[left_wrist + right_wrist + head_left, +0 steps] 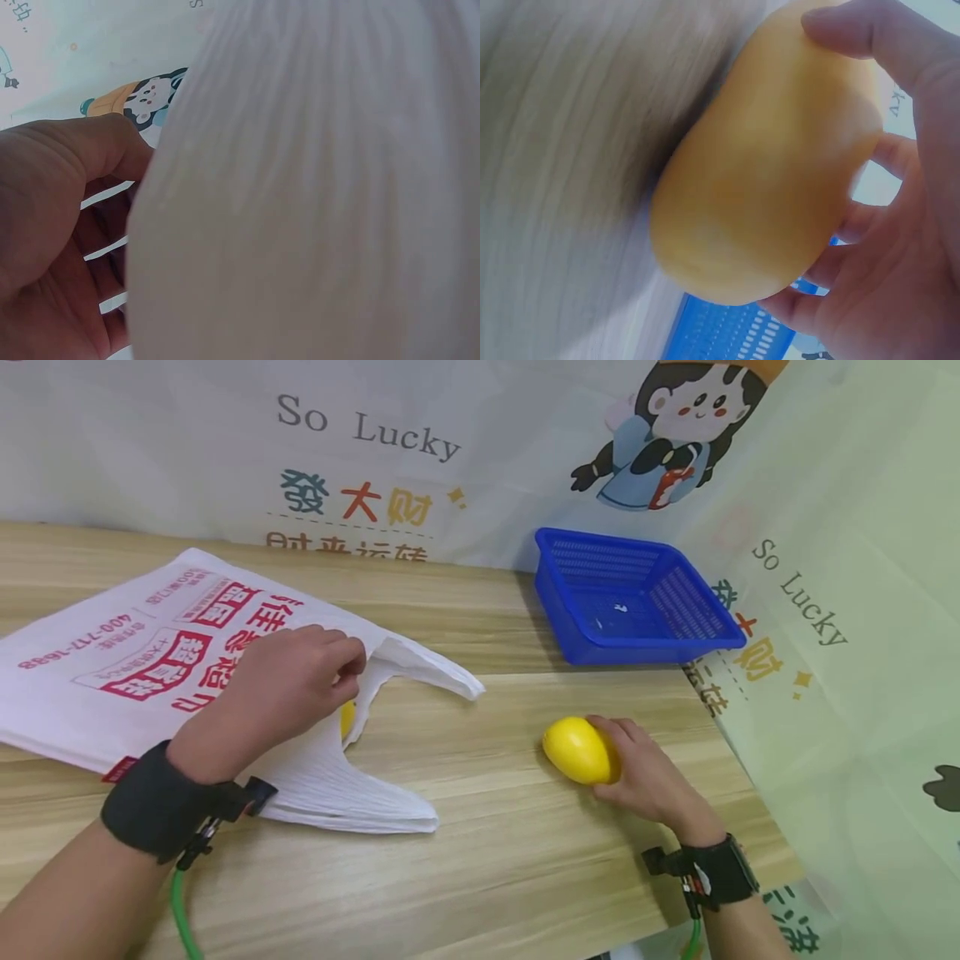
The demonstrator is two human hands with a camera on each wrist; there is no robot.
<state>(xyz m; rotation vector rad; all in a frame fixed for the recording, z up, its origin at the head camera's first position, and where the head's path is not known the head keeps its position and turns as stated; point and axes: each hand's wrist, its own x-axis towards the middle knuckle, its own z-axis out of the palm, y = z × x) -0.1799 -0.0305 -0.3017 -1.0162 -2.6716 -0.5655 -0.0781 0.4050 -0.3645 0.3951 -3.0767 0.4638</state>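
My right hand [651,775] holds a yellow mango [573,750] low over the right side of the wooden table. Up close in the right wrist view, thumb and fingers curl around the smooth, elongated mango [765,172]. At the mouth of a white plastic bag [67,668] with red print, my left hand [296,681] pinches the upper edge. Part of another yellow thing [347,718] shows inside that mouth; the rest of it is hidden by bag and hand. White pleated plastic [300,210] fills most of the left wrist view, beside the thumb and fingers.
A blue plastic basket [637,654] with perforated sides stands at the back right, against the printed cloth [495,468] that hangs behind the table. The bag's two handles [390,814] spread across the wooden tabletop [480,877] toward the middle.
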